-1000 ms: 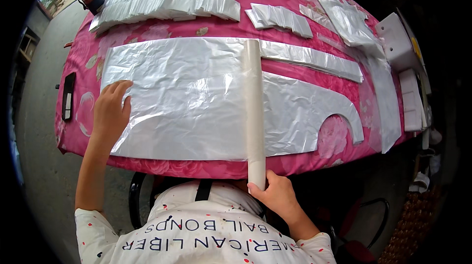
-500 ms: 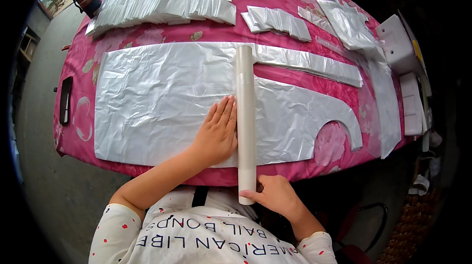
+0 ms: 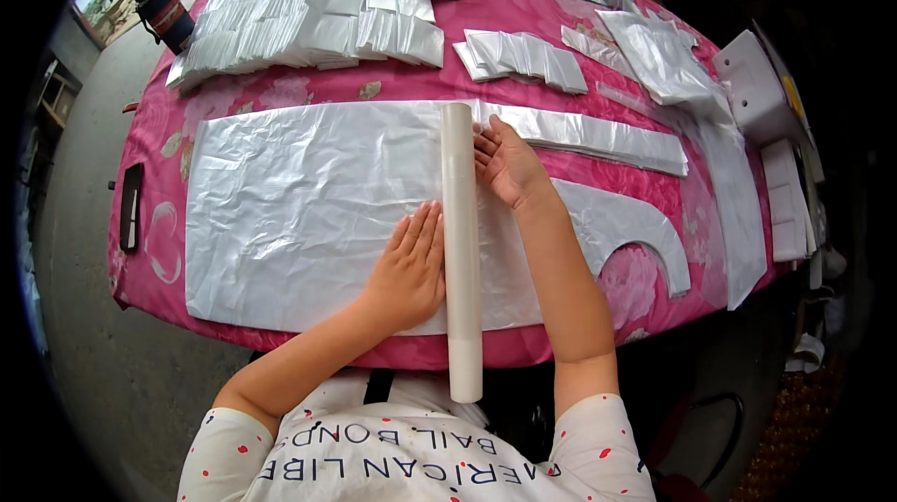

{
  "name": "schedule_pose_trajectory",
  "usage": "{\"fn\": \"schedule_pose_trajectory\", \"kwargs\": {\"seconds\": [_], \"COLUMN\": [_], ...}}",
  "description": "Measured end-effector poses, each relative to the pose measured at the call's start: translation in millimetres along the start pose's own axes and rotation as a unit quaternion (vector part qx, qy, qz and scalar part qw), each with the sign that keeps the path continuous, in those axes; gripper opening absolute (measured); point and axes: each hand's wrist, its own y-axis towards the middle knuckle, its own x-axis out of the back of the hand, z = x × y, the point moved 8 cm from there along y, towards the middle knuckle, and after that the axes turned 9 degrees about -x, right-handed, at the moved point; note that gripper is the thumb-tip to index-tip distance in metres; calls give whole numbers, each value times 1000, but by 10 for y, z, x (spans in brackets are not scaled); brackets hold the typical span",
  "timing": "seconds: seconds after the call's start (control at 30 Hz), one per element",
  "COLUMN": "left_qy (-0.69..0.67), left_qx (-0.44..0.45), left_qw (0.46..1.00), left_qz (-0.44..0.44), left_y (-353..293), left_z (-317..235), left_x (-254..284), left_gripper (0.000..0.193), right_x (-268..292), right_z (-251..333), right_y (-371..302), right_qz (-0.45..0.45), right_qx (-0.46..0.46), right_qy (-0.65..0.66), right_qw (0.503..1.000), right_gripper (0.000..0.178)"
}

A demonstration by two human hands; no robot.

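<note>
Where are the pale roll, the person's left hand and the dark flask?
Pale roll (image 3: pixel 462 254): head view, midway along its tube.
Left hand (image 3: pixel 407 270): head view, back of the hand.
Dark flask (image 3: pixel 165 16): head view, middle of its body.

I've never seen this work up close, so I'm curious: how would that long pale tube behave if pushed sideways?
The tube would likely roll, being round and lying on a plastic sheet. It looks stiff, since its near end juts past the pink table without visible sag. The sheet's glossy surface might let it slide too.
</note>
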Motion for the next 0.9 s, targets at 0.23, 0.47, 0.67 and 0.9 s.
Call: {"fn": "schedule_pose_trajectory", "kwargs": {"seconds": [0.23,0.47,0.67,0.9], "left_qy": [-6,-11,-6,-7], "left_qx": [2,-4,-13,-13], "left_qw": [1000,1000,1000,999], "left_qz": [3,-5,-23,-38], "left_y": [-16,-29,-35,-52], "left_z": [11,17,0,19], "left_x": [10,-32,-50,-1], "left_gripper": [56,58,58,57], "right_x": [749,1380,937,-1532], "right_z": [971,2360,2620,794], "right_y": [-97,-979,-1643,-1165], "right_qz": [0,218,-88,87], "right_qx": [227,339,466,375], "right_qy": [237,181,154,-244], "right_qw": [945,897,867,890], "right_gripper": [20,42,36,32]}}
